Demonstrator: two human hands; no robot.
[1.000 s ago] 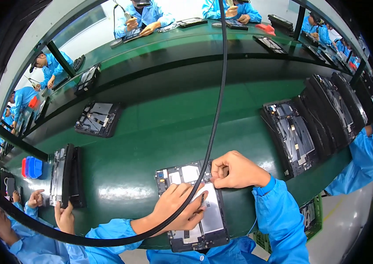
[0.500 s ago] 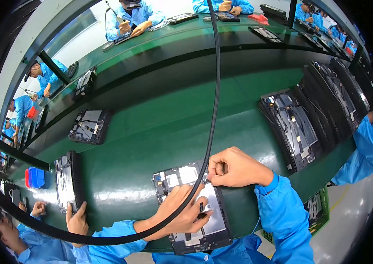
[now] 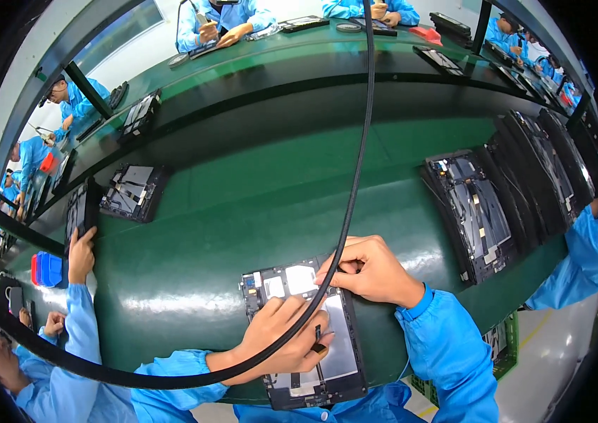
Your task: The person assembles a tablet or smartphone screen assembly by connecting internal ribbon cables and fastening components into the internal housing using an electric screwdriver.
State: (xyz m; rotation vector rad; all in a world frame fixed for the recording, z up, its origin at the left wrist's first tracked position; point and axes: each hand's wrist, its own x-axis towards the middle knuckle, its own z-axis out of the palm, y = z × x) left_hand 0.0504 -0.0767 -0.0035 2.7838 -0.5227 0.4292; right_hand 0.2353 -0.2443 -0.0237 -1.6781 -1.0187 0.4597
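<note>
Table (image 3: 256, 201) is filling the middle of the frame, its green top catching glare left of centre. Black cable (image 3: 369, 84) is hanging from the top edge and curving down across the left hand toward the left rim. Stack of opened tablets (image 3: 478, 218) is standing at the right of the frame. Green crate (image 3: 513, 345) is sitting at lower right, below the table's edge. Work tablet (image 3: 341, 338) is lying at lower centre, silver panels facing up. Another tablet (image 3: 132, 192) is lying at the left, and a co-worker's hand (image 3: 82, 257) is gripping a dark tablet (image 3: 79, 215) just beside it.

Right hand (image 3: 376, 271) is bringing thumb and forefinger together over the work tablet's upper right part; whether anything is being pinched cannot be told. Left hand (image 3: 278, 338) is lying over its middle, fingers bent. Blue bin (image 3: 51, 270) and red bin (image 3: 34, 270) are standing side by side at far left. Dark strip (image 3: 318, 331) is showing among the left fingers; whether they are grasping it cannot be told.
</note>
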